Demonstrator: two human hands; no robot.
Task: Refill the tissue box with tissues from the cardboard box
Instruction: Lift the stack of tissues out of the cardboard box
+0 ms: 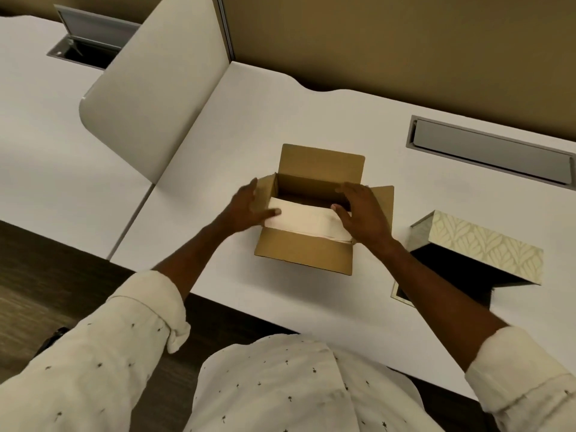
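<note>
An open brown cardboard box (304, 255) sits mid-desk with its flaps spread. A white stack of tissues (307, 221) lies across its near side, partly raised out of it. My left hand (249, 205) grips the stack's left end at the box's left wall. At the stack's right end my right hand (363, 212) holds on, thumb on top of the tissues. The tissue box (486, 246), cream with a leaf pattern, lies to the right, its dark open side facing me.
The white desk (218, 244) has a closed grey cable hatch (489, 151) at the back right. A curved white divider panel (149, 85) rises at the left, with an open cable hatch (84, 42) on the neighbouring desk. Tan wall behind.
</note>
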